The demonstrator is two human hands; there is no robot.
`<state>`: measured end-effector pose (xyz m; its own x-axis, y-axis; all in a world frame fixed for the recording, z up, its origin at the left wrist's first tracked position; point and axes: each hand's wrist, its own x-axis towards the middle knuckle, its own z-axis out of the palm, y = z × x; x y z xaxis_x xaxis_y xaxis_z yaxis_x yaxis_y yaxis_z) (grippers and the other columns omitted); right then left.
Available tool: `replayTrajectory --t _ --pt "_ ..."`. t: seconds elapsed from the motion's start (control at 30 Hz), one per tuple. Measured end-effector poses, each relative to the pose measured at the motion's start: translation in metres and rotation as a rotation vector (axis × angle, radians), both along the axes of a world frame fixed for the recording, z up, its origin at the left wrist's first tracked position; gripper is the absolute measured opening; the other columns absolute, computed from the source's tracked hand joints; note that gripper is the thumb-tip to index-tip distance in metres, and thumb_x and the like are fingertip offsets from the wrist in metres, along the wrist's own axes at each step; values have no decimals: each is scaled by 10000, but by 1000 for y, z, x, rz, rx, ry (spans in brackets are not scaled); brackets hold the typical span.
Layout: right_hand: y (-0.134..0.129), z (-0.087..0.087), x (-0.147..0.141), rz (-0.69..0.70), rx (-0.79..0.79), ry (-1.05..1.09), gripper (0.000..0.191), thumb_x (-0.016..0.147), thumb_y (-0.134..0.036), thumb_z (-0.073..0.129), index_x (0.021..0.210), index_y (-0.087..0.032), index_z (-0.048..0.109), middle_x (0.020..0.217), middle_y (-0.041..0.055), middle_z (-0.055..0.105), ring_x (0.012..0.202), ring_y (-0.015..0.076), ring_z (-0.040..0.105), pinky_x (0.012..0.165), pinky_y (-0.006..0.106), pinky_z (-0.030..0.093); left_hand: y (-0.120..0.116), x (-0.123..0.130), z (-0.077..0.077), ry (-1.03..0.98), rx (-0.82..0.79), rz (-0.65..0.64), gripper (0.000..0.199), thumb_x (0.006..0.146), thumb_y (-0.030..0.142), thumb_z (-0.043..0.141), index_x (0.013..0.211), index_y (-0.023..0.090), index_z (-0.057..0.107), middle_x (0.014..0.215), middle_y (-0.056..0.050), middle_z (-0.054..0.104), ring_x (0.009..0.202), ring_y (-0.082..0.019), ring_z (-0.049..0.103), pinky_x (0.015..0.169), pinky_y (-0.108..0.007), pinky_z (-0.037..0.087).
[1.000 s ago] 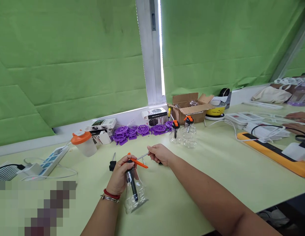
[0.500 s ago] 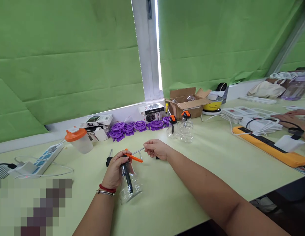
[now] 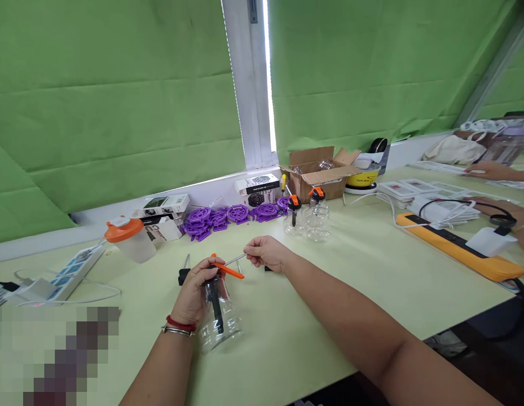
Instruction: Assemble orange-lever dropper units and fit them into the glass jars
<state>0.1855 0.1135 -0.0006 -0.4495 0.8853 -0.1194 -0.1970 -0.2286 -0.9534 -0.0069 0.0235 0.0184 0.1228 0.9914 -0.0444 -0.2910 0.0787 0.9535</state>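
Note:
My left hand [image 3: 197, 290] is wrapped round the neck of a clear bottle [image 3: 230, 327], which tilts over the table with its black-and-orange top facing away from me. A black tube [image 3: 216, 316] shows inside it. An orange lever [image 3: 231, 272] sticks out to the right at the top. Between thumb and fingertips, my right hand [image 3: 265, 254] pinches a thin metal rod [image 3: 236, 259] that reaches to the bottle's top; its far end is hidden by my left fingers. A small black piece [image 3: 268, 269] lies under my right hand, and another black part [image 3: 183, 275] shows beyond my left.
Two similar bottles [image 3: 318, 217] stand behind, near an open cardboard box [image 3: 321, 183] and purple plastic parts [image 3: 237, 214]. An orange-lidded shaker [image 3: 135, 242] and a white power strip [image 3: 75, 273] are at left. To the right lie an orange power strip [image 3: 452, 245] and another person's hands [image 3: 494, 169].
The view has shifted slightly. My hands keep nearly the same grip on the bottle and the rod. At the right, another person's hand has moved farther back over the papers.

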Motion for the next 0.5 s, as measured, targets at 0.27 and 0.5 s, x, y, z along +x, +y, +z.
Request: replayTrajectory --t 0.27,0.5 --pt "8 0 3 -207 584 -768 163 777 -311 660 727 -169 600 605 -8 584 549 105 533 511 219 381 -2 -1 9 -26 15 105 266 674 278 639 909 161 597 640 11 599 456 -162 588 420 -295 488" --pt "7 -12 -14 13 946 -1202 83 787 -134 615 747 -160 683 850 86 665 785 177 573 649 269 331 -3 0 11 -43 -13 145 271 652 276 642 892 161 591 630 13 595 476 -167 598 436 -300 496"
